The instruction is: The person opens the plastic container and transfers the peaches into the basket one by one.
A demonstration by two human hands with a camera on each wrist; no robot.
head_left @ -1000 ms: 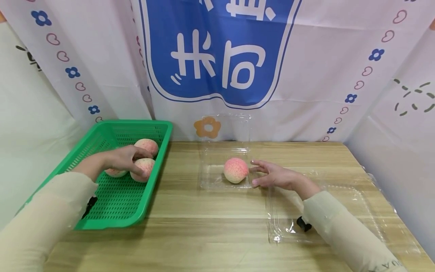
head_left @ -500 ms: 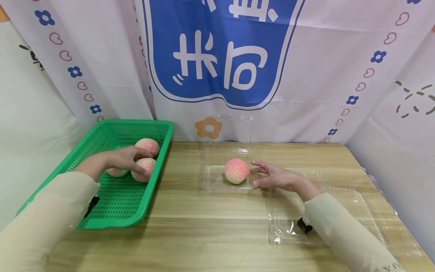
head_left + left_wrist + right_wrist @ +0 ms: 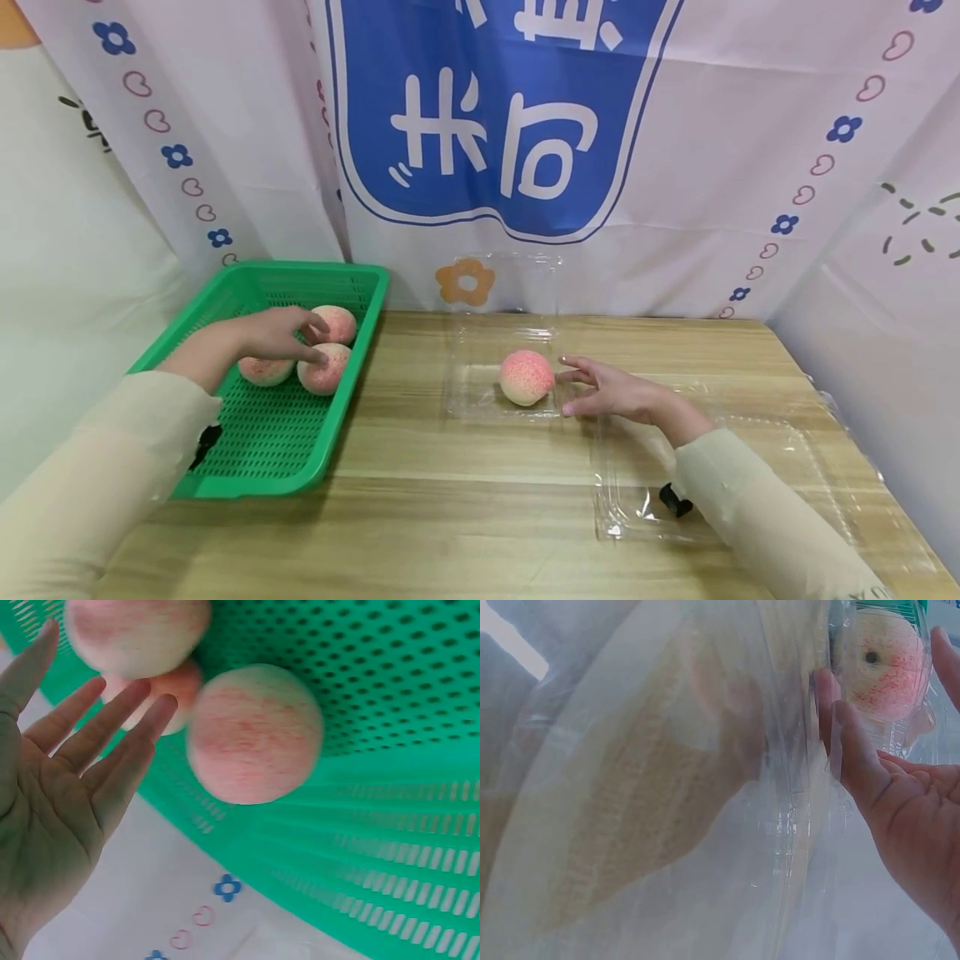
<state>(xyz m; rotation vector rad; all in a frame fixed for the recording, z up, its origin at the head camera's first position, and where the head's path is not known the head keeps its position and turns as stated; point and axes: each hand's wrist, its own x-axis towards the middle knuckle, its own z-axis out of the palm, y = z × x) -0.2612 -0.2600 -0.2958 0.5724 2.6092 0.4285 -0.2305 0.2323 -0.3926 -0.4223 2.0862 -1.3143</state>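
Three pink-and-cream peaches lie in the green plastic basket (image 3: 357, 358) at left. My left hand (image 3: 281, 333) is over them in the head view, its thumb at the near peach (image 3: 327, 377). Behind its fingers shows the far peach (image 3: 339, 322), and the left peach (image 3: 265, 372) sits under the wrist. In the left wrist view the same hand (image 3: 67, 772) has straight, spread fingers with nothing gripped. A single peach (image 3: 527, 380) rests in a clear hinged container (image 3: 471, 392), its lid raised. My right hand (image 3: 615, 392) is at the container's right side, fingers loosely extended.
Another clear plastic container (image 3: 637, 508) lies under the right forearm on the wooden table (image 3: 450, 517). A printed white cloth (image 3: 675, 267) hangs behind the table. The raised lid (image 3: 506, 287) is in front of the cloth.
My left hand's fingers have come loose from the near peach and lifted slightly, uncovering more of the left peach. The head view has shifted a little. My right hand stays in place.
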